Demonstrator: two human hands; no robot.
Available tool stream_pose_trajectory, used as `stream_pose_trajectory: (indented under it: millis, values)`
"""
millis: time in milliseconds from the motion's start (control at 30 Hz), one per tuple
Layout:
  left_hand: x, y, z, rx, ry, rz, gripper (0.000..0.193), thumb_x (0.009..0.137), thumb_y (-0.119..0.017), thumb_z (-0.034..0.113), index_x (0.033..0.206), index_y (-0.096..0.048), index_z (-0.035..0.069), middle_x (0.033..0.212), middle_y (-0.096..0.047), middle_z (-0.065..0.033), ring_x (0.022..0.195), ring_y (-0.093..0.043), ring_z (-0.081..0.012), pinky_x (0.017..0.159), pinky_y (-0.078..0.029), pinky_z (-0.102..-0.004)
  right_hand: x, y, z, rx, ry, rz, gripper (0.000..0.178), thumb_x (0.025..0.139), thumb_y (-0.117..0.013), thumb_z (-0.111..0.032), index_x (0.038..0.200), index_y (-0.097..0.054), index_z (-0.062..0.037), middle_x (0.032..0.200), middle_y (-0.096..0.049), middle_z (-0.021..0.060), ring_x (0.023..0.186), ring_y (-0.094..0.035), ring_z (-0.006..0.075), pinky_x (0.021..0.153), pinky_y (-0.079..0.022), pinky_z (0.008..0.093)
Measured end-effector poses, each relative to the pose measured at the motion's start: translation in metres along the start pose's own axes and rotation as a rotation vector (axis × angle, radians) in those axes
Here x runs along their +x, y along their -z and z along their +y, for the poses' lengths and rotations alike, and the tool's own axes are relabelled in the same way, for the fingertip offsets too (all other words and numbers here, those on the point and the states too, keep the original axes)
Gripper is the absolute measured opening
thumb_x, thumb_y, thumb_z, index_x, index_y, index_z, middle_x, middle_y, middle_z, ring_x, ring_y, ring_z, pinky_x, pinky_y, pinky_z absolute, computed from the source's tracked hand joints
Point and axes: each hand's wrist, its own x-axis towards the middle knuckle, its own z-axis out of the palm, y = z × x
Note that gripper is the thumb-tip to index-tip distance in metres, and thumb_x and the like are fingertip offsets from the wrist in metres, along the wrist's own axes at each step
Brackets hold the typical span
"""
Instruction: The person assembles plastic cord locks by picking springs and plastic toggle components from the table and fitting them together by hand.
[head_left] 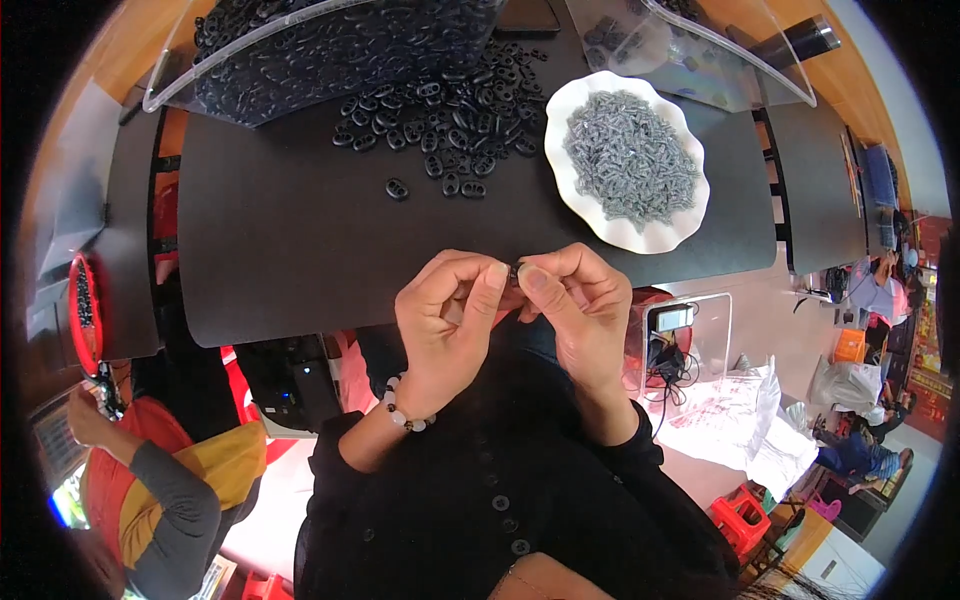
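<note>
My left hand and my right hand meet just past the near edge of the table, fingers closed in a pinch. Between the thumbs and fingertips they share a small black plastic piece, mostly covered by the fingers. Beyond the hands lies a loose heap of black two-hole oval cord locks, with a few single ones nearer to me. To the right of the heap stands a white scalloped bowl, filled with small thin grey pieces that look like springs.
A clear bin full of black parts stands at the back left, another clear bin at the back right. The dark tabletop has rounded corners. Another person sits at the left, near a red-rimmed tray.
</note>
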Motion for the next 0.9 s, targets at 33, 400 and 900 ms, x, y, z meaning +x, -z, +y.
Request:
stream_pose_trajectory:
  millis: [33,400,900]
  values:
    - [0.000,-0.001,0.000,0.008,0.000,0.006,0.009,0.089,-0.059,0.002,0.089,-0.061,-0.006,0.089,-0.059,-0.0081,0.074,-0.061,-0.0101,0.065,-0.052,-0.0224,-0.001,0.000,0.000,-0.001,0.000,-0.001,0.007,0.087,-0.063,-0.002,0.091,-0.062,0.0036,0.082,-0.065,0.0074,0.071,-0.061,0.0077,0.061,-0.050,0.0206]
    - [-0.003,-0.001,-0.001,0.030,-0.046,0.052,0.008,0.088,-0.058,0.001,0.091,-0.061,-0.006,0.091,-0.059,-0.0082,0.075,-0.062,-0.0106,0.064,-0.053,-0.0224,0.001,-0.011,-0.003,-0.077,0.051,0.049,0.008,0.085,-0.063,-0.003,0.090,-0.061,0.0040,0.080,-0.065,0.0078,0.063,-0.058,0.0086,0.054,-0.047,0.0208]
    - [0.054,0.047,0.026,0.917,-0.200,0.129,0.031,0.076,-0.071,0.010,0.104,-0.060,0.003,0.096,-0.057,-0.0115,0.072,-0.059,-0.0214,0.057,-0.050,-0.0300,0.003,0.010,0.002,0.037,0.068,0.063,0.013,0.086,-0.065,-0.007,0.091,-0.062,0.0032,0.077,-0.062,0.0049,0.066,-0.056,0.0063,0.058,-0.050,0.0217]
